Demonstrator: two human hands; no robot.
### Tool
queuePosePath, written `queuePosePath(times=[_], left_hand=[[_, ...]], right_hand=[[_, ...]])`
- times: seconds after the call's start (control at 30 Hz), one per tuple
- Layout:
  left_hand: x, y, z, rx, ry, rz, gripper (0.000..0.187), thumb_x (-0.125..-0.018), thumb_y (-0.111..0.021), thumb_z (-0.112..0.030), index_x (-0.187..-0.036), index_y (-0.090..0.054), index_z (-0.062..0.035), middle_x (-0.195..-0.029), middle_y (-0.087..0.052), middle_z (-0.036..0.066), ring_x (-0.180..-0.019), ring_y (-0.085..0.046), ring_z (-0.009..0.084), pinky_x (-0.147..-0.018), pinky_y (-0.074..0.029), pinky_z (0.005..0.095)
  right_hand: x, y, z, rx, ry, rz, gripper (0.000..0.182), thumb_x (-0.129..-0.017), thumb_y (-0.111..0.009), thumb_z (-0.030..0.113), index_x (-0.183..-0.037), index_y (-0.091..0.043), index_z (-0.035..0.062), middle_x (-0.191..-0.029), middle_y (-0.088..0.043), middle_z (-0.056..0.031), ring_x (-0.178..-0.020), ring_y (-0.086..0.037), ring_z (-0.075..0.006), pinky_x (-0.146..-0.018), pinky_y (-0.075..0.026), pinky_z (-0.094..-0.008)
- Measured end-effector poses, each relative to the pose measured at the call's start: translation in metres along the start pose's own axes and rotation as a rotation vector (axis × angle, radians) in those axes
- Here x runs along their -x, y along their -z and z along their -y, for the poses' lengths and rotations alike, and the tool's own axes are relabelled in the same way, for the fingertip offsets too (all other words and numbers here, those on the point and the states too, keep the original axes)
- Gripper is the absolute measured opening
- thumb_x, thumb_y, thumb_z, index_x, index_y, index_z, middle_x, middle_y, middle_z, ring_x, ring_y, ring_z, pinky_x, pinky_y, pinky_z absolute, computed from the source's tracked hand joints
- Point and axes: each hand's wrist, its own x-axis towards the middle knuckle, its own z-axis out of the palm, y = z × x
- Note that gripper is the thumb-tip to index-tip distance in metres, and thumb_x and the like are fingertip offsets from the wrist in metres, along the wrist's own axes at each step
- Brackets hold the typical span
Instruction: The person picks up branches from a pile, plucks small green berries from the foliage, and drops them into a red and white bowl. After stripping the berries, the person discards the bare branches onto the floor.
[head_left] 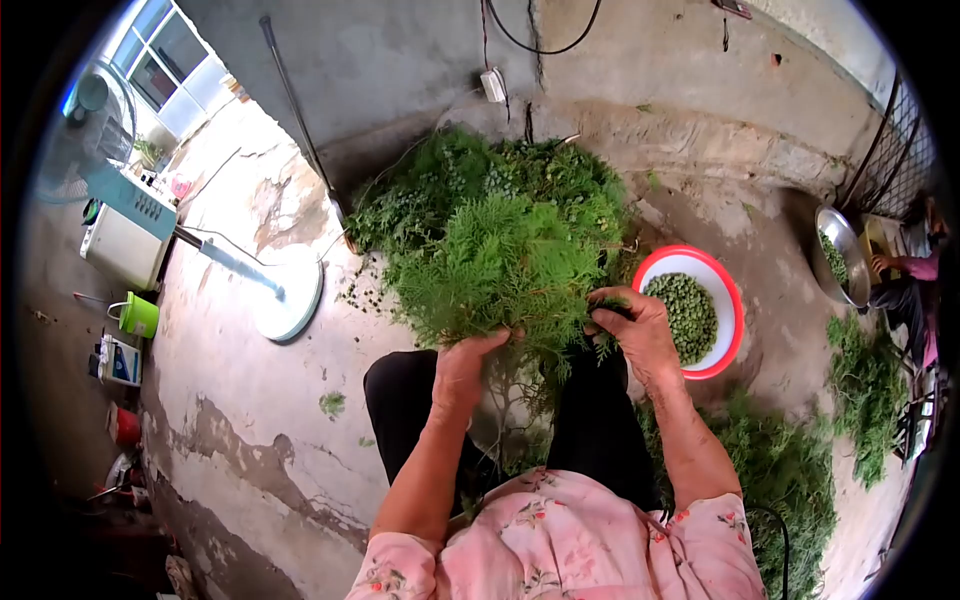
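Note:
My left hand [462, 375] is closed around the lower end of a leafy evergreen branch [505, 250] with flat, scaly sprays, held up above my knees. At the branch's right edge, my right hand [640, 335] has its fingers curled in a pinch against the foliage; I cannot tell what is between them. Just right of that hand stands a white basin with a red rim [738, 300], partly filled with small green cones [685, 318]. Behind the held branch, a large heap of cut evergreen branches [440, 165] lies against the wall.
More cut branches [770, 480] lie on the floor at my right. A metal bowl [853, 262] with green cones is at the far right, beside another person's hand [882, 264]. To the left are a standing fan [290, 295] and a green bucket [140, 316].

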Motion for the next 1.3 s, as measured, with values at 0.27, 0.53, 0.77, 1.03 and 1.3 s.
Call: queuePosePath(times=[0.27, 0.53, 0.77, 1.03, 1.3], left_hand=[[0.01, -0.032, -0.028, -0.689, -0.332, -0.036, 0.026, -0.082, -0.06, -0.011, -0.104, -0.059, 0.0024, -0.099, -0.064, 0.01, -0.084, -0.059, 0.0168, -0.071, -0.048, 0.0266], [-0.006, -0.068, -0.045, -1.047, -1.261, 0.207, 0.048, -0.071, -0.067, -0.015, -0.118, -0.055, -0.0083, -0.094, -0.063, 0.011, -0.082, -0.06, 0.0239, -0.071, -0.047, 0.0301], [0.005, -0.076, -0.042, -1.472, -1.449, 0.123, 0.056, -0.065, -0.064, -0.011, -0.12, -0.054, -0.0146, -0.089, -0.061, 0.01, -0.077, -0.057, 0.0262, -0.065, -0.047, 0.0335], [0.015, -0.092, -0.042, -1.741, -1.643, 0.148, 0.05, -0.065, -0.057, -0.006, -0.114, -0.057, -0.0158, -0.081, -0.055, 0.006, -0.067, -0.053, 0.0198, -0.057, -0.043, 0.0313], [0.026, -0.093, -0.048, -1.895, -1.676, 0.209, 0.043, -0.069, -0.053, -0.013, -0.111, -0.057, -0.0144, -0.07, -0.046, 0.002, -0.065, -0.048, 0.0168, -0.055, -0.04, 0.0289]], right_hand=[[-0.006, 0.028, 0.011, 0.071, 0.166, -0.201, 0.018, -0.08, -0.057, -0.003, -0.097, -0.062, -0.0025, -0.083, -0.064, -0.0042, -0.07, -0.058, -0.0106, -0.066, -0.048, -0.0236], [0.03, 0.015, 0.074, 0.059, 0.5, -0.422, 0.014, -0.085, -0.056, 0.003, -0.098, -0.062, -0.0003, -0.078, -0.059, 0.0001, -0.07, -0.054, -0.0072, -0.067, -0.044, -0.0199], [0.038, 0.012, 0.072, 0.575, 0.797, -0.262, 0.04, -0.068, -0.069, 0.002, -0.106, -0.058, 0.0034, -0.103, -0.055, -0.0096, -0.089, -0.054, -0.021, -0.075, -0.046, -0.0293], [0.032, 0.008, 0.064, 0.883, 0.892, -0.158, 0.047, -0.064, -0.07, 0.001, -0.108, -0.054, 0.0069, -0.101, -0.054, -0.0136, -0.091, -0.054, -0.0322, -0.077, -0.046, -0.0376], [0.035, 0.003, 0.053, 1.057, 0.743, 0.002, 0.021, -0.072, -0.065, 0.011, -0.087, -0.053, 0.0047, -0.084, -0.052, -0.0105, -0.071, -0.057, -0.0296, -0.06, -0.047, -0.0374]])
